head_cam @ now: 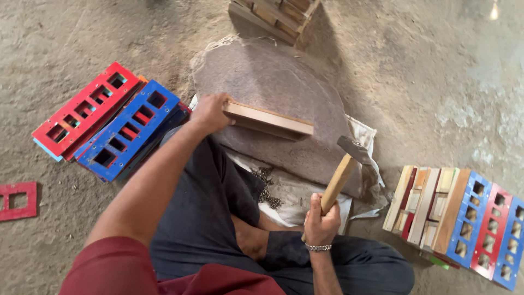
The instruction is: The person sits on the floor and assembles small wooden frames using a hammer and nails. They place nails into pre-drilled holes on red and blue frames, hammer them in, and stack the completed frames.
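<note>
I sit cross-legged on a dirt floor. My left hand grips one end of a plain wooden frame piece, holding it level above a flat grey stone slab. A hammer with a wooden handle and steel head is held upright in my right hand, its head just right of the wood and apart from it. A metal bracelet circles my right wrist.
Red and blue slotted boards lie stacked at left, a small red piece at far left. A stack of wooden, red and blue frames sits at right. Small nails lie on white sacking; wooden pieces stand beyond the slab.
</note>
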